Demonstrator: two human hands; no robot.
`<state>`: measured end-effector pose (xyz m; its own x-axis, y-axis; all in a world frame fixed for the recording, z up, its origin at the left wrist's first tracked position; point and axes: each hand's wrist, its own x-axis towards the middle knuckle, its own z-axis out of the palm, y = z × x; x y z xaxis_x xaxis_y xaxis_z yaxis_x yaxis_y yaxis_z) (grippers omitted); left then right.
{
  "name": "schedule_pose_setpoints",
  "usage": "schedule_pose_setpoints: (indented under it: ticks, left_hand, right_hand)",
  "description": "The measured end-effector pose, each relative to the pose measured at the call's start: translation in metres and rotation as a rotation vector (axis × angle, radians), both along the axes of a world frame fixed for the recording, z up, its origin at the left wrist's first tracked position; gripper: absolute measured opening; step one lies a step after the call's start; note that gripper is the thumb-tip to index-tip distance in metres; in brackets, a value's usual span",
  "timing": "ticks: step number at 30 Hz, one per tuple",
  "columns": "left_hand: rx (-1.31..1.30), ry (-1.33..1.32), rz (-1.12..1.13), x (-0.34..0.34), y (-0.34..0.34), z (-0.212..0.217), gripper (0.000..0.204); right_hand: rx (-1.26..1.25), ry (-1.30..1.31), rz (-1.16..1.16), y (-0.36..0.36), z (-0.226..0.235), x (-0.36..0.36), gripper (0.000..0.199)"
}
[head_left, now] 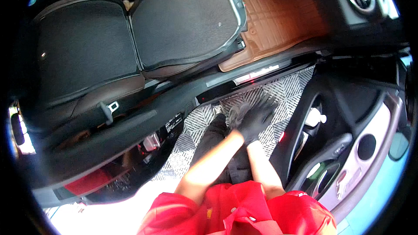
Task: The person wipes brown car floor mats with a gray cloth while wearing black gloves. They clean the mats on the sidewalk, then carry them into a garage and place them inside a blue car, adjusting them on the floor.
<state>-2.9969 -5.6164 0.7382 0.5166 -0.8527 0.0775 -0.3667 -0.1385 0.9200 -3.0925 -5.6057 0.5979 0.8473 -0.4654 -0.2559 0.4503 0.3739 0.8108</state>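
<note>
We stood at the open car door [348, 148], looking down at the door sill [244, 80] and the patterned floor [287, 91] below it. Both hands wore black gloves and met above that floor. Our right hand [257, 117] lay on top with fingers spread open, gripping nothing we could see. Our left hand [230, 119] was mostly hidden beneath it, so we could not tell its state. The black seat [183, 17] sat beyond the sill, beside a tan floor mat [278, 17].
</note>
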Motion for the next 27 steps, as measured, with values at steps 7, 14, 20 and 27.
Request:
schedule_pose_setpoints:
  ticks: [7,14,20,27]
  left_hand:
    - [0.64,0.34,0.53,-0.16,0.333,0.022,0.031]
    - [1.299,0.298,1.199,-0.394,0.612,0.009,0.025]
    - [0.94,1.053,1.116,-0.556,0.596,-0.047,0.031]
    - [0.684,0.74,1.6,-0.562,0.692,-0.08,0.031]
  right_hand:
    - [-1.177,0.902,1.473,0.055,0.032,-0.1,0.058]
    - [-2.683,0.212,1.793,0.171,0.074,-0.064,0.082]
    - [-2.971,-0.346,1.621,0.386,0.175,-0.025,0.079]
    - [-2.65,-2.457,-1.86,0.676,0.128,-0.006,0.039]
